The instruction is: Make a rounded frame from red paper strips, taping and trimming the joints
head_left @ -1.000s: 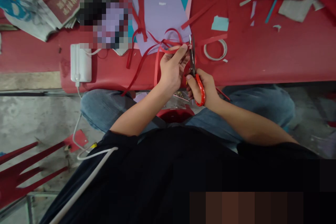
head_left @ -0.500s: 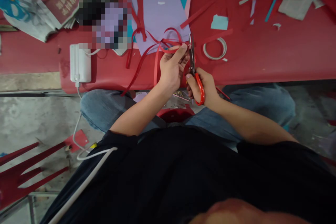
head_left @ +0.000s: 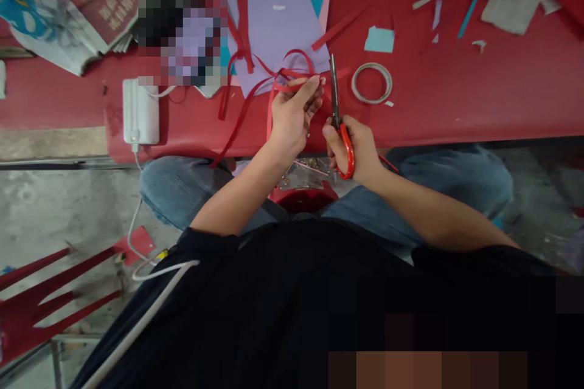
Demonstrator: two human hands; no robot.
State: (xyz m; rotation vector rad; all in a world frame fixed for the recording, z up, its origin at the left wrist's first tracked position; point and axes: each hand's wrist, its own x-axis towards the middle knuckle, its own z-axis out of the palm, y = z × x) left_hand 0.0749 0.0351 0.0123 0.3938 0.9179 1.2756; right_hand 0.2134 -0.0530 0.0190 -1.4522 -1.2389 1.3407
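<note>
Left hand (head_left: 292,114) drawn leftward, away from red-handled metal scissors (head_left: 335,94); pinches looped narrow red paper-like strips (head_left: 277,75) over lilac paper sheet (head_left: 278,30). Right hand (head_left: 356,147) grips scissors, blades together. Looping done; remainder unclear.

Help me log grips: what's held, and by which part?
The right hand holds scissors by the red handle; the left hand pinches a red strip, apparently near one end.

A white, rectangular plastic power bank (head_left: 140,110) is lying flat. Beyond it, creased grey-and-maroon printed newspapers (head_left: 114,17) are lying spread out.
</note>
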